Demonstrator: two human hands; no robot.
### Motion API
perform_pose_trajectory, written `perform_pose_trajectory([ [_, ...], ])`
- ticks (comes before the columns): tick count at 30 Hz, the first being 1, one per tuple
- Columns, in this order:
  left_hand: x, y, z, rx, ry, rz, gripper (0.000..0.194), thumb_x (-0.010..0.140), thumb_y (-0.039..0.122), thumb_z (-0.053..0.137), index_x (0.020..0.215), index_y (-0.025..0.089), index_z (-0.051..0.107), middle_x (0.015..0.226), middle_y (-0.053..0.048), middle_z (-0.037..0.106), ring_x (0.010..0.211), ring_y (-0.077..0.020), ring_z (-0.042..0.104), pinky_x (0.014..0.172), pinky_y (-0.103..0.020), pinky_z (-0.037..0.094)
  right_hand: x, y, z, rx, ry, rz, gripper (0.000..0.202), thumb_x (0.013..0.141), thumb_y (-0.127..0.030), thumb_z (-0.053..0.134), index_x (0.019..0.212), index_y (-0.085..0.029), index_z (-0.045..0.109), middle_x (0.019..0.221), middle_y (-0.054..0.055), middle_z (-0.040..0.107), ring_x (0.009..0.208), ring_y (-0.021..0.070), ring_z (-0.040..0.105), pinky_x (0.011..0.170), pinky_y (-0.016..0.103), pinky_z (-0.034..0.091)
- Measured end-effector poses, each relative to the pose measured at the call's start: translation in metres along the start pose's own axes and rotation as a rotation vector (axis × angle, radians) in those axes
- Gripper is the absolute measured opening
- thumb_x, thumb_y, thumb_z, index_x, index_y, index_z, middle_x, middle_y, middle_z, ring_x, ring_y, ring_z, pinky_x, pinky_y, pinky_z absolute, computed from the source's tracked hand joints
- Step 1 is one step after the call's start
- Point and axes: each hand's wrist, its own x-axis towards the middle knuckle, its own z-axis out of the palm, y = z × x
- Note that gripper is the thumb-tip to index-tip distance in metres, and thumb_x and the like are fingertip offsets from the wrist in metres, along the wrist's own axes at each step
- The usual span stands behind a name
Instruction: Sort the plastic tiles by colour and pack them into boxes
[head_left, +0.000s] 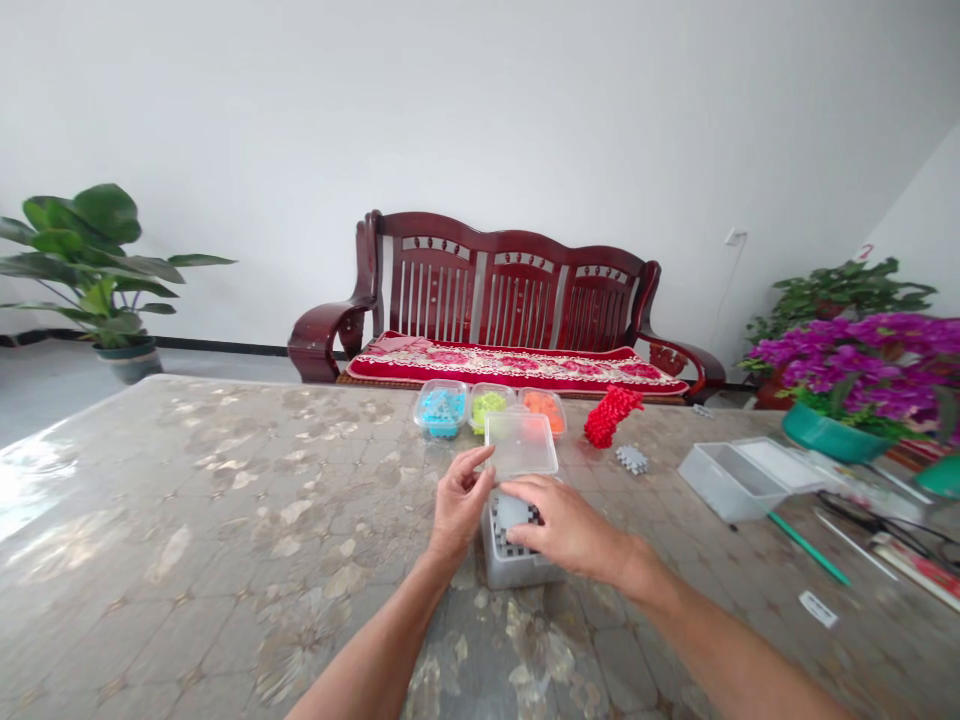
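Note:
A clear plastic box [521, 573] stands in front of me, with grey and black toothed pieces [504, 541] inside. Its see-through lid [521, 443] is tipped up at the back. My left hand [459, 500] is closed at the lid's lower left corner, thumb and fingertips together on the edge. Over the box opening, my right hand [566, 525] curls around a pale grey flat piece [514, 514], with the thumb below and the fingers above. The fingers hide part of the contents.
Behind the box sit tubs of blue pieces [442, 408], lime pieces [489, 408] and orange pieces [544, 408]. Right of them are a red spiky bundle [611, 415] and grey interlocking pieces [631, 459]. Farther right lie an open container [724, 485], a green stick [810, 550] and a flowerpot [836, 437].

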Motion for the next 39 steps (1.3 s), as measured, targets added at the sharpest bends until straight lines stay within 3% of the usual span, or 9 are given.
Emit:
perform_pose_trajectory([
  [3, -0.001, 0.002, 0.0, -0.014, -0.007, -0.014, 0.03, 0.078, 0.029, 0.066, 0.105, 0.021, 0.073, 0.112, -0.008, 0.068, 0.1, -0.0187, 0.063, 0.079, -0.026, 0.051, -0.003, 0.005, 0.0, 0.009, 0.072, 0.043, 0.055, 0.069, -0.024, 0.073, 0.123, -0.022, 0.064, 0.125, 0.008, 0.062, 0.115, 0.0234, 0.056, 0.1, 0.034, 0.043],
  [8, -0.002, 0.004, 0.0, -0.019, -0.016, -0.034, 0.032, 0.076, 0.032, 0.068, 0.106, 0.02, 0.072, 0.113, -0.008, 0.066, 0.08, -0.0132, 0.063, 0.069, -0.023, 0.051, -0.003, 0.012, 0.01, 0.126, 0.154, 0.145, 0.031, 0.071, -0.013, 0.067, 0.1, -0.023, 0.073, 0.106, 0.004, 0.063, 0.088, 0.0147, 0.062, 0.076, 0.025, 0.049],
  [13, -0.003, 0.001, 0.001, -0.029, -0.038, -0.058, 0.04, 0.072, 0.031, 0.072, 0.11, 0.02, 0.07, 0.119, -0.008, 0.063, 0.06, -0.0058, 0.057, 0.06, -0.021, 0.051, -0.007, 0.012, 0.015, 0.178, 0.218, 0.15, 0.031, 0.069, -0.012, 0.069, 0.097, -0.023, 0.073, 0.107, 0.003, 0.061, 0.094, 0.0157, 0.061, 0.077, 0.025, 0.048],
  [17, -0.004, 0.002, 0.002, -0.021, -0.057, -0.076, 0.041, 0.071, 0.028, 0.07, 0.111, 0.02, 0.069, 0.121, -0.008, 0.062, 0.061, -0.0062, 0.058, 0.06, -0.021, 0.051, -0.013, 0.011, 0.013, 0.163, 0.223, 0.148, 0.028, 0.069, -0.012, 0.07, 0.094, -0.024, 0.073, 0.098, 0.001, 0.062, 0.086, 0.0143, 0.061, 0.071, 0.024, 0.048],
  [24, -0.004, 0.007, 0.002, -0.009, -0.085, -0.093, 0.047, 0.07, 0.025, 0.07, 0.116, 0.019, 0.067, 0.121, -0.009, 0.061, 0.065, -0.0077, 0.06, 0.059, -0.021, 0.05, -0.013, 0.009, 0.015, 0.068, 0.269, 0.114, 0.027, 0.075, -0.012, 0.066, 0.098, -0.024, 0.072, 0.098, 0.001, 0.065, 0.092, 0.0157, 0.062, 0.083, 0.027, 0.046],
  [28, -0.005, 0.006, 0.002, 0.006, -0.088, -0.096, 0.049, 0.069, 0.023, 0.069, 0.118, 0.019, 0.066, 0.116, -0.008, 0.062, 0.064, -0.0077, 0.059, 0.056, -0.02, 0.048, -0.021, 0.009, 0.014, 0.051, 0.335, 0.122, 0.022, 0.074, -0.012, 0.068, 0.093, -0.024, 0.071, 0.096, 0.001, 0.064, 0.092, 0.0158, 0.062, 0.084, 0.027, 0.046],
  [36, -0.005, 0.007, 0.002, -0.041, -0.11, -0.129, 0.052, 0.068, 0.028, 0.072, 0.119, 0.019, 0.065, 0.102, -0.005, 0.066, 0.065, -0.0087, 0.059, 0.057, -0.019, 0.048, -0.026, 0.002, 0.013, 0.124, 0.266, 0.1, 0.011, 0.076, -0.015, 0.068, 0.075, -0.024, 0.074, 0.083, 0.0, 0.066, 0.083, 0.0147, 0.062, 0.079, 0.026, 0.046],
  [39, -0.004, 0.006, 0.002, -0.072, -0.107, -0.144, 0.054, 0.067, 0.03, 0.074, 0.119, 0.018, 0.065, 0.092, -0.004, 0.068, 0.064, -0.0101, 0.06, 0.056, -0.02, 0.048, -0.027, 0.013, 0.007, 0.2, 0.329, 0.088, 0.01, 0.08, -0.021, 0.064, 0.075, -0.023, 0.073, 0.084, 0.002, 0.068, 0.082, 0.0156, 0.063, 0.077, 0.027, 0.047],
])
